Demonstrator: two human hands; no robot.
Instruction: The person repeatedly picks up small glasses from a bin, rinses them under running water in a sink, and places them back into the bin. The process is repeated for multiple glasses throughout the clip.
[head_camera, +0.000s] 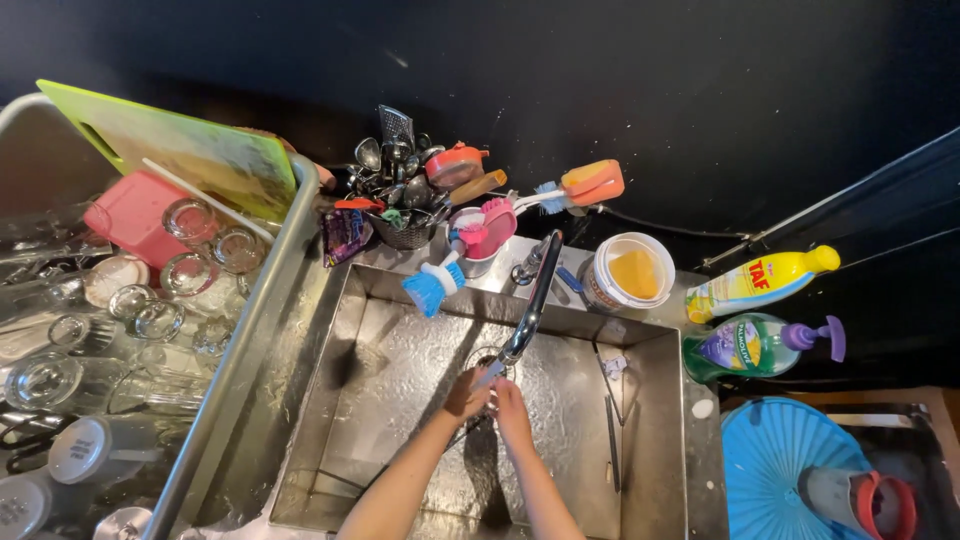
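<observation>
Both forearms reach into sink (400, 300); left hand (466, 392) and right hand (512, 410) pressed together, loosely curled, empty (apparently), under faucet (530, 305). Risk: splashing onto crowded glasses (150, 300).

Counted: two hands (468, 392) (512, 410), one tap (530, 310), one sink (655, 420), two bottles (762, 282) (760, 345), one cutting board (180, 150).
</observation>
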